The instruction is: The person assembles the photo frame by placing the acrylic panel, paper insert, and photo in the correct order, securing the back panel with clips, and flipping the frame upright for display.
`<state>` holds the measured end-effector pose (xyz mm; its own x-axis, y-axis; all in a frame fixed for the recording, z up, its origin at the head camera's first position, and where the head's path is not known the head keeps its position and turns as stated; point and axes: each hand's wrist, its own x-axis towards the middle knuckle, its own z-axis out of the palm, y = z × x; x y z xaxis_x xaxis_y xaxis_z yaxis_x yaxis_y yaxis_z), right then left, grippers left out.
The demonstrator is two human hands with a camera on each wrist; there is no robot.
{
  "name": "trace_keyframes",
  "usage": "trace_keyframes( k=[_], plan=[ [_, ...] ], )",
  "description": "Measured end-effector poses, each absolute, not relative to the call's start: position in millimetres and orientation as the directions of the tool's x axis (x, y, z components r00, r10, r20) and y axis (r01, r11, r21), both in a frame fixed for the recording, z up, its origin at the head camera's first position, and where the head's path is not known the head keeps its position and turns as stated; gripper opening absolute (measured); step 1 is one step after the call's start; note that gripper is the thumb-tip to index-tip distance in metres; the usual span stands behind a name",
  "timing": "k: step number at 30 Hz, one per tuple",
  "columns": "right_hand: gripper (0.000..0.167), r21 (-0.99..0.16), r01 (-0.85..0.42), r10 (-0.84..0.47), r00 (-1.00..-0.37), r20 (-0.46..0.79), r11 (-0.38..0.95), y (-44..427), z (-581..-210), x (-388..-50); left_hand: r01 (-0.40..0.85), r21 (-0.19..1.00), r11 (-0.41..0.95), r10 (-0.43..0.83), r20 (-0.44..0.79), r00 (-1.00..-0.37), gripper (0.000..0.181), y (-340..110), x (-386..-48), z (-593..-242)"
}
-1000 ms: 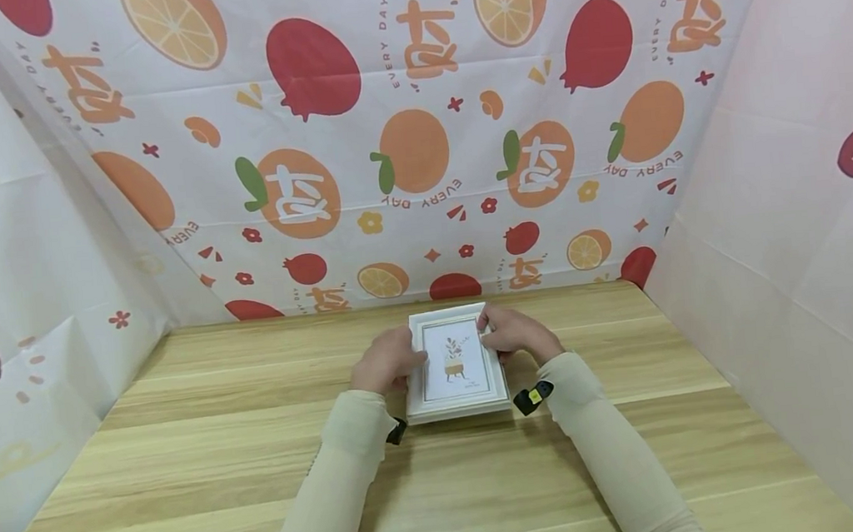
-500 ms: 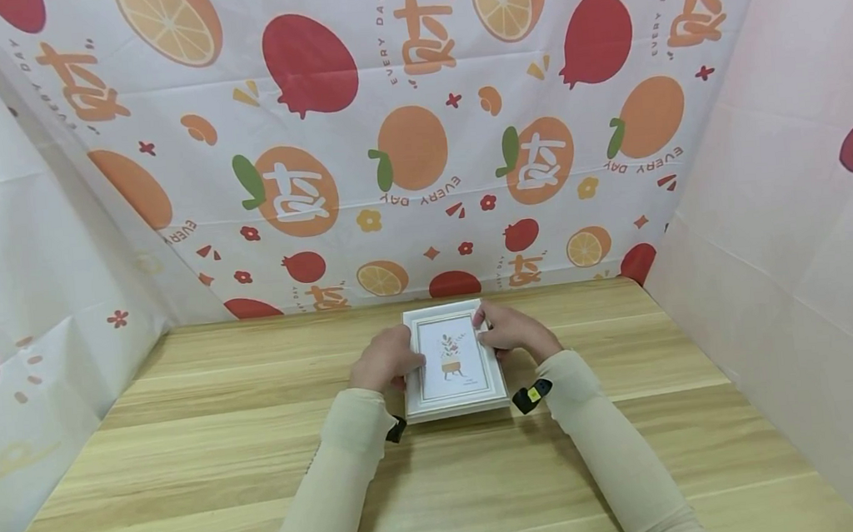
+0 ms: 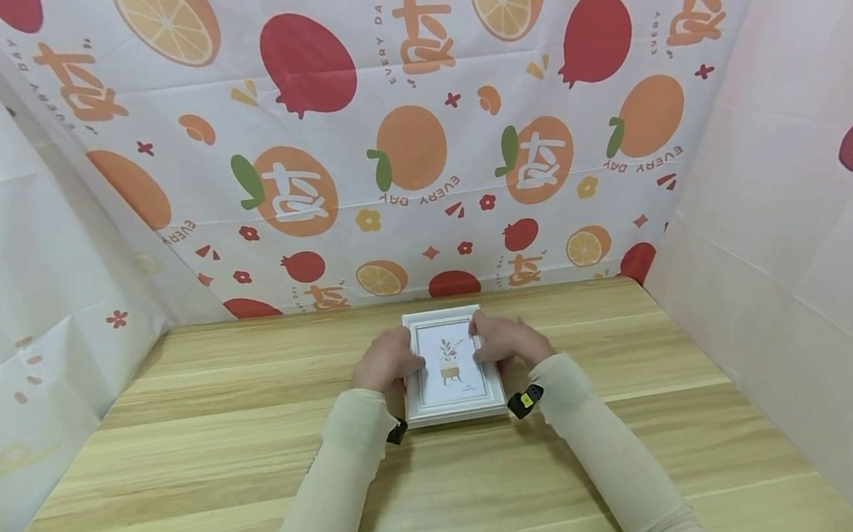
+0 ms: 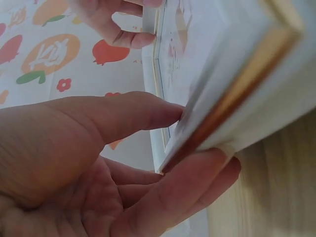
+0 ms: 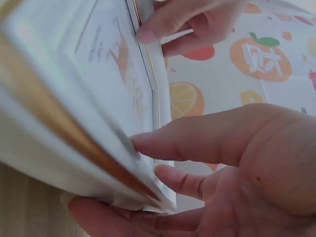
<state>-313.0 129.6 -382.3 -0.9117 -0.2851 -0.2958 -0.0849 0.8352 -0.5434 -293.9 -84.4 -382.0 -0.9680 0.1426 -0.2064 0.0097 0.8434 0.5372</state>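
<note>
A white picture frame (image 3: 451, 364) with a potted-plant print faces up near the table's back. My left hand (image 3: 386, 361) grips its left side; in the left wrist view the thumb (image 4: 158, 112) lies over the front edge and the fingers (image 4: 173, 192) reach under the back. On the opposite side my right hand (image 3: 509, 339) pinches the frame, its thumb (image 5: 187, 138) on the front and other fingers beneath, as the right wrist view shows. Both wrist views show a gap between the frame's near part and the wooden surface. The underside is mostly hidden.
The wooden table (image 3: 225, 482) extends around both arms. A fruit-print cloth (image 3: 417, 150) hangs behind its back edge. Pale printed cloths stand at the left (image 3: 41, 246) and right (image 3: 785, 229) sides.
The picture frame has turned slightly and shifted a little left. My right hand has moved slightly left with it, its thumb further over the front; the left hand stays nearly in place.
</note>
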Motion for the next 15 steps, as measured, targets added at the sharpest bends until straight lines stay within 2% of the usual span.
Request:
trace_keyframes(
  k=[5, 9, 10, 12, 15],
  plan=[
    [0.048, -0.483, -0.105, -0.272, -0.918, -0.289, 0.869, 123.4, -386.6, -314.7, 0.009, 0.523, 0.853, 0.135, -0.204, -0.97, 0.014, -83.9, -294.5, -382.7],
    [0.075, -0.473, -0.082, -0.241, -0.927, -0.286, 0.877, 120.5, -389.8, -313.8, -0.006, 0.513, 0.859, 0.121, -0.213, -0.97, 0.015, -83.1, -295.0, -384.7],
    [0.077, -0.473, -0.072, -0.23, -0.93, -0.286, 0.878, 119.9, -390.3, -313.6, -0.012, 0.509, 0.861, 0.116, -0.219, -0.969, 0.015, -82.9, -295.2, -385.3],
    [0.07, -0.467, -0.059, -0.215, -0.933, -0.288, 0.882, 118.8, -391.6, -313.5, -0.022, 0.495, 0.869, 0.106, -0.23, -0.967, 0.016, -82.6, -295.4, -386.8],
    [0.041, -0.448, -0.055, -0.201, -0.937, -0.285, 0.892, 118.2, -393.9, -314.0, -0.034, 0.474, 0.88, 0.096, -0.248, -0.964, 0.016, -82.0, -295.3, -387.8]
  ],
)
